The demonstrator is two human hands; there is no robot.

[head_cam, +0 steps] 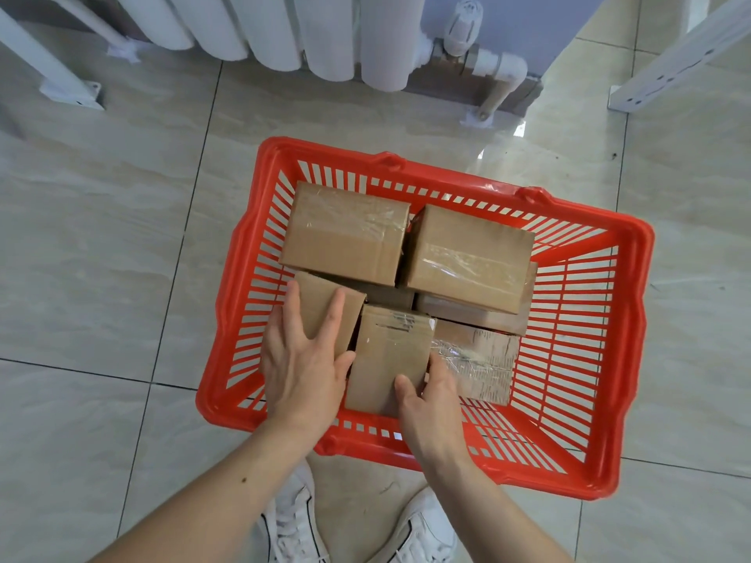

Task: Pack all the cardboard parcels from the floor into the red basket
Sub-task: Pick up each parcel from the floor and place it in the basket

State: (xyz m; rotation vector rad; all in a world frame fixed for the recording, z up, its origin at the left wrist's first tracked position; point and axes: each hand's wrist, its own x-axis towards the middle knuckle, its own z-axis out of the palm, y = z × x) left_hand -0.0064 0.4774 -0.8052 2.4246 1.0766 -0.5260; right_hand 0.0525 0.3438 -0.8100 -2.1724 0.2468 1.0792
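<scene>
The red basket (pixel 589 359) stands on the tiled floor in front of my feet. Several taped cardboard parcels lie inside it. Two big ones (pixel 345 233) (pixel 467 258) sit on top at the far side. A narrow parcel (pixel 390 351) stands at the near side, gripped by my right hand (pixel 430 396) at its near right corner. My left hand (pixel 300 355) lies flat, fingers spread, on a tilted parcel (pixel 321 302) at the near left, its thumb against the narrow parcel. A printed parcel (pixel 479 367) lies lower, to the right.
A white radiator (pixel 260 26) with a valve and pipe (pixel 487 71) runs along the far wall. White metal legs (pixel 69 87) (pixel 666 71) stand at far left and far right. My white shoes (pixel 357 530) are just behind the basket. No parcels show on the floor tiles.
</scene>
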